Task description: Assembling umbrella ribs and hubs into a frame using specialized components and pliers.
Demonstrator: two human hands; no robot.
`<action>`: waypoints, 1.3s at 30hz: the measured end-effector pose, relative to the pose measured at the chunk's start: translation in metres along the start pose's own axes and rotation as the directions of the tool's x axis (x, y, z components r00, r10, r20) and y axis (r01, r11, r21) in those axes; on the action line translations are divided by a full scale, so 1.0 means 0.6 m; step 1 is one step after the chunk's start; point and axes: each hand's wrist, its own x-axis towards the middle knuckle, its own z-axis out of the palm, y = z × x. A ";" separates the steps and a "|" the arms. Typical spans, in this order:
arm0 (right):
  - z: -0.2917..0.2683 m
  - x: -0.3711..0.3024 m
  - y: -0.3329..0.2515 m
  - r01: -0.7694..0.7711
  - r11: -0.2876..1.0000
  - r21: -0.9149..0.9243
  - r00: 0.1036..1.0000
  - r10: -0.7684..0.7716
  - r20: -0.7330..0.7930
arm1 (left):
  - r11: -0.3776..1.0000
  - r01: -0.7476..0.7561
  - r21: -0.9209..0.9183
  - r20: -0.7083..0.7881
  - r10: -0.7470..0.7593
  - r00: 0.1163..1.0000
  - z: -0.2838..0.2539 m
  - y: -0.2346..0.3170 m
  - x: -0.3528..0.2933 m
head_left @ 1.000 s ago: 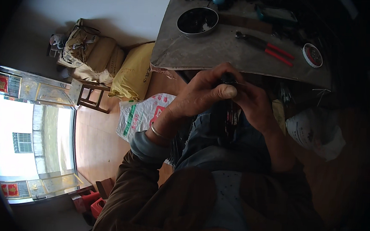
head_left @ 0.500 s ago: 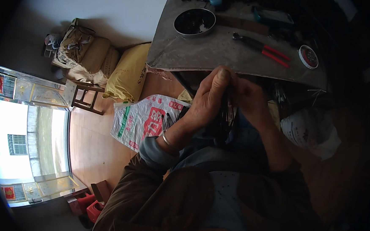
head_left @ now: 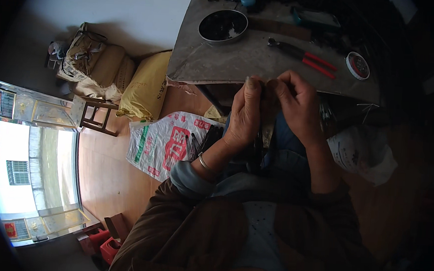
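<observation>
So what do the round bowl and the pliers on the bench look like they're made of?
Bowl: likely metal, with a thin, dull grey rim and a dark inside. Pliers: dark steel jaws, handles in glossy red sleeves, probably plastic or rubber.

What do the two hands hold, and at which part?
Both hands, left and right, pinch a thin dark bundle near its top end; what it is cannot be told.

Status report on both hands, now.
Left hand and right hand pinched together on a dark bundle over the lap. Red-handled pliers lie untouched on table.
</observation>
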 end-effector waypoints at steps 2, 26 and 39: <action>0.006 -0.008 0.003 0.002 1.000 0.013 0.999 -0.001 -0.035 | 0.995 0.041 -0.088 -0.029 -0.044 0.999 0.005 0.000 0.000; -0.160 0.123 0.156 0.396 0.346 -0.851 0.854 -0.479 0.203 | 0.999 0.046 -0.003 -0.173 -0.046 0.984 0.001 0.018 0.006; -0.115 -0.018 0.028 0.318 0.801 -0.508 0.945 -0.311 0.101 | 0.999 0.041 0.020 -0.207 -0.036 0.978 0.003 0.019 0.018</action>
